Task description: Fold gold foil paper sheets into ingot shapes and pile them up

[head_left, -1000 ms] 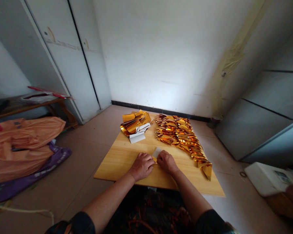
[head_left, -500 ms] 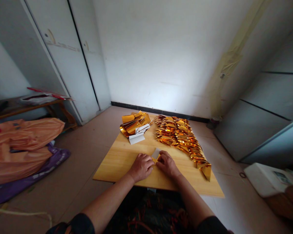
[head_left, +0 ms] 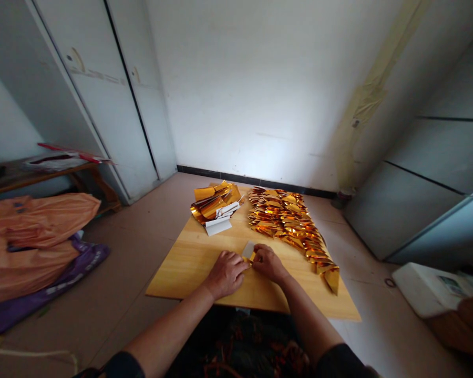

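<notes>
My left hand (head_left: 225,272) and my right hand (head_left: 268,261) rest close together on a wooden board (head_left: 189,262). Between them they pinch a small sheet of gold foil paper (head_left: 249,252), its white back showing above the fingers. Both hands have their fingers curled on the paper. A loose pile of unfolded gold sheets (head_left: 216,206) lies at the board's far left. A long row of folded gold pieces (head_left: 289,223) runs along the board's right side.
White cabinet doors (head_left: 102,94) stand at the back left. Orange and purple bags (head_left: 35,241) lie on the floor to the left, below a low wooden bench (head_left: 43,173). A white box (head_left: 429,289) sits on the right, next to grey panels (head_left: 429,178).
The hands have stayed together on the gold sheet with small finger shifts. The view has drifted slightly, so everything sits a little further left.
</notes>
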Demonstrator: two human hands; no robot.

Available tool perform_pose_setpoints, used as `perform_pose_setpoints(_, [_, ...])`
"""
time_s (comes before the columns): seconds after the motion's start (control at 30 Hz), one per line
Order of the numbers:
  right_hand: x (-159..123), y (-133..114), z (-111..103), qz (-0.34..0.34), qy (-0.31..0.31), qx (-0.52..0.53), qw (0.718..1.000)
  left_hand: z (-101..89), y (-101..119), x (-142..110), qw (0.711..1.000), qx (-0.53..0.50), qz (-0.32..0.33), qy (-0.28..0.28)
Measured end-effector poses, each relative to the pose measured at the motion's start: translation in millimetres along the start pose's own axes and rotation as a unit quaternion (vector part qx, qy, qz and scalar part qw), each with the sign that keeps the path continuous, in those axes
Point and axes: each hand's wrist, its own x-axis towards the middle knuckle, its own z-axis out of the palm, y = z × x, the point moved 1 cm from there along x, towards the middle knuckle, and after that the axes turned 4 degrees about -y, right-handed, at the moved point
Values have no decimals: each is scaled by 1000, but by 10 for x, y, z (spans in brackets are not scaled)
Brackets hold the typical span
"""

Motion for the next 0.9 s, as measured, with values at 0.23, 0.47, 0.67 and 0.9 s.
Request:
perform_pose_setpoints(0.23, [13,-55,33,33,1,-55,998,8,2,-8,1000,9,-4,-15])
perform_pose_setpoints(0.47, [-13,-78,106,52,26,-68,996,24,6,-10,1000,16,-7,-10])
perform_pose_setpoints(0.67, [-3,-64,125,71,20,-61,995,44,20,8,999,37,-27,-20])
perform_pose_setpoints(0.9, [-38,10,114,28,39,24,999,93,32,33,997,71,-30,-22])
